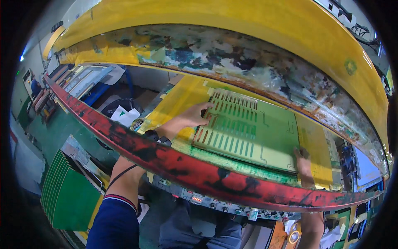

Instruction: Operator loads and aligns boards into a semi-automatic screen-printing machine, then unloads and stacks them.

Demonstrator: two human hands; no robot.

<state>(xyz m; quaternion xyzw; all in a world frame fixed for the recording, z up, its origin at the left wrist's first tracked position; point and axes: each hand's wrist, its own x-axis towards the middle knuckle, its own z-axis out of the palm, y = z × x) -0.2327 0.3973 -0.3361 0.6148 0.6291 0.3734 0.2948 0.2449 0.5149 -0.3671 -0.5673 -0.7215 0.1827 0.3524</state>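
Pale green, a flat rectangular panel [273, 128] lies on a yellow bed [316, 164], between the person's two hands. Long slots run in two rows across its left half, and thin bent lines mark the right half. The left grip [194, 115] touches the panel's left edge, thumb and fingers spread apart along it; whether they pinch the edge cannot be told. The right grip [304, 162] is at the panel's right edge near the lower corner, fingers slightly bent, and it too does not show clearly enough to say if it is closed on the panel. A dark band [157, 137] circles the left wrist. Both forearms pass beneath a curved-looking red bar [186, 170] smeared with black, which crosses in front of the bed. Beyond the panel stretches a paint-stained strip [248, 60], with a broad yellow surface [215, 11] above it. Below the red bar sits a row of knobs and buttons [226, 208]. At lower left, dark green sheets [74, 199] stand in a slanted stack, near the person's blue sleeve [114, 224].
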